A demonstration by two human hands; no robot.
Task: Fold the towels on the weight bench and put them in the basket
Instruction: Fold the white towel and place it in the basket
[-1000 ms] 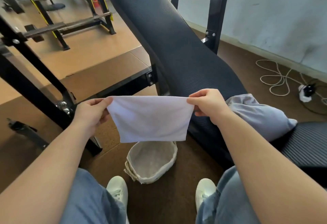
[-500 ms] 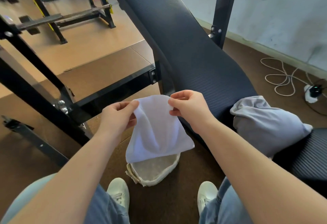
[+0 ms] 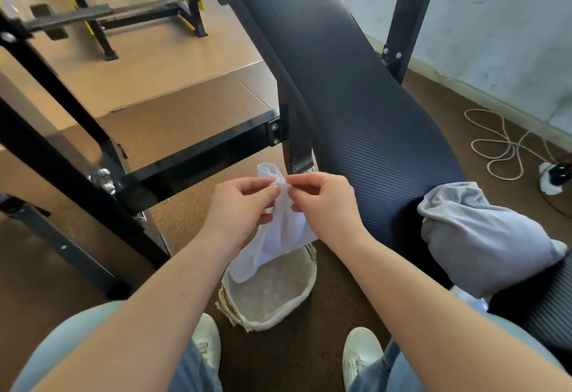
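Note:
A white towel hangs folded in half between my hands, its lower end dangling just above the basket. My left hand pinches the towel's top corners from the left. My right hand pinches the same top edge from the right, the two sets of fingertips almost touching. The round cloth-lined basket stands on the floor between my feet, with nothing lying in it. A crumpled grey towel lies on the black weight bench to my right.
The bench's black steel frame crosses at the left, close to my left hand. A white cable and a plug lie on the brown floor at the right. More racks stand at the back left. My white shoes flank the basket.
My hands have come together from wide apart, folding the flat white towel in half. The towel now hangs as a narrow doubled strip, lower over the basket.

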